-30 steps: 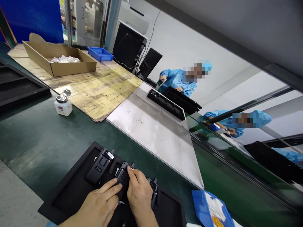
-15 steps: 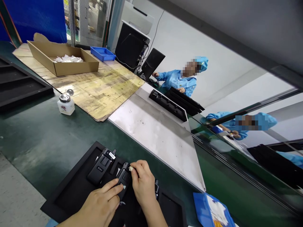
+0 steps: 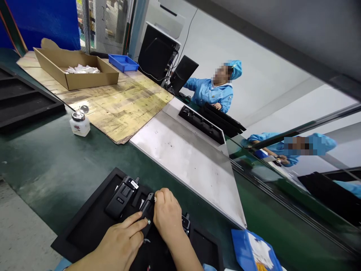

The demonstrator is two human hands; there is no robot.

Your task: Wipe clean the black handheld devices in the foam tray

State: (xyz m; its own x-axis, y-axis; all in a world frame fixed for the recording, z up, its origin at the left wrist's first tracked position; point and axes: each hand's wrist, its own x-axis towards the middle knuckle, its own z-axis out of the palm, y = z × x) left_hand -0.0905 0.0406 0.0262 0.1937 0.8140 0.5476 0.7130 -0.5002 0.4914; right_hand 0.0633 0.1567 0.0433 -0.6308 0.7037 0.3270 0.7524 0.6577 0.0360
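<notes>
A black foam tray (image 3: 84, 233) lies on the green tabletop. In its left slot rests a black handheld radio (image 3: 120, 198) with a white label near the top. My left hand (image 3: 121, 237) presses its fingers onto the middle handheld radio (image 3: 146, 205) and steadies it. My right hand (image 3: 167, 212) is closed at that radio's upper right edge, with a small whitish wad (image 3: 155, 199) pinched in its fingers; most of the wad is hidden. Another radio (image 3: 186, 222) shows partly behind my right wrist.
A white bottle (image 3: 80, 124) with its metal lid up stands left. Beyond are a cardboard box (image 3: 90, 81) of white scraps, a blue tray (image 3: 123, 63) and a white board (image 3: 188, 158). A blue bin (image 3: 239, 248) sits right. Two people in blue work behind.
My right hand has turned over and curled more tightly at the radio's edge, hiding most of the wad. My left hand stays on the radio. A co-worker behind has leaned left.
</notes>
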